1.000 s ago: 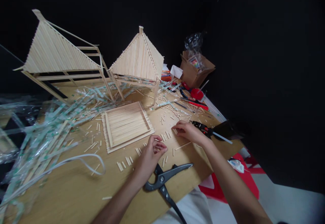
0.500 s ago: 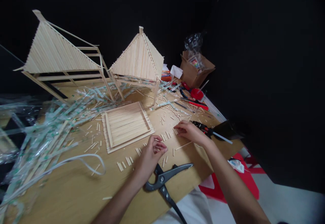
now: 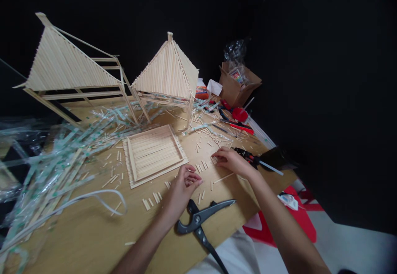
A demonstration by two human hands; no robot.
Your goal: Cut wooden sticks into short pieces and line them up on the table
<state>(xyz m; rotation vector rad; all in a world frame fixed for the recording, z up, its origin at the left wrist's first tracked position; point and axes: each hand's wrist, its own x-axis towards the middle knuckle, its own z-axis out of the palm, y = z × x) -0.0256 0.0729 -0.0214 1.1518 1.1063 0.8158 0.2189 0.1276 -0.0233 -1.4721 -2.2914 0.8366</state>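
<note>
My left hand [image 3: 182, 187] hovers over the front of the table with its fingers curled toward the thumb. Anything between those fingertips is too small to make out. My right hand [image 3: 231, 161] reaches down to the tabletop, fingertips pinched on a short wooden stick piece [image 3: 214, 160]. Between the hands lie small groups of cut stick pieces [image 3: 201, 166], and another row [image 3: 151, 200] sits left of my left hand. Just below are black-handled metal snips [image 3: 201, 220], their jaws apart. A rectangular stick panel with a raised frame [image 3: 155, 152] lies flat behind my left hand.
Two stick-built roofed models [image 3: 166, 73] stand at the back. Plastic wrappers with sticks [image 3: 71, 154] and a white cable [image 3: 102, 193] cover the left. A glue gun [image 3: 248, 156] lies beside my right hand. A cardboard box [image 3: 238, 85] is behind; a red stool [image 3: 297, 220] stands below.
The view has shifted very slightly. Both hands stay nearly in place, with the right fingertips still at the same stick piece.
</note>
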